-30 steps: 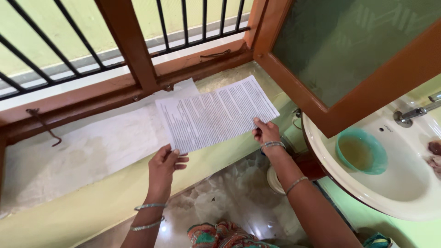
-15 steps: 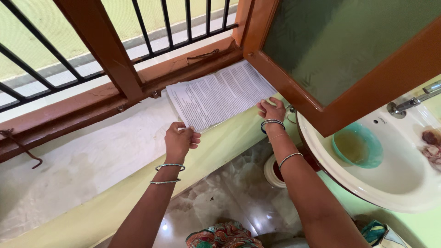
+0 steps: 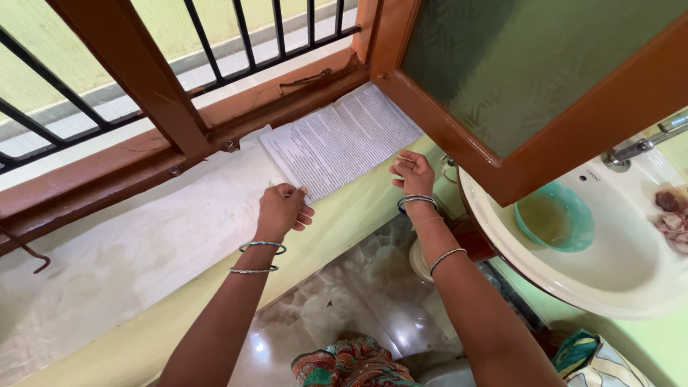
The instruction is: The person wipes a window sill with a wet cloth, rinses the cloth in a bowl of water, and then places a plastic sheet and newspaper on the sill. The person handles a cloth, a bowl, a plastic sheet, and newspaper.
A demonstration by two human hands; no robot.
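Where the sheet (image 3: 340,140) lies, the open window shutter (image 3: 545,93) overhangs the washbasin (image 3: 609,287).

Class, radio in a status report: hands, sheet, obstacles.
Left hand and right hand at near corners of printed sheet. Sheet flat on windowsill. Open window shutter overhangs right side.

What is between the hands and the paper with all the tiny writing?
Nothing visible. The left hand and right hand both sit at the near edge of the printed sheet, which lies flat on the window sill.
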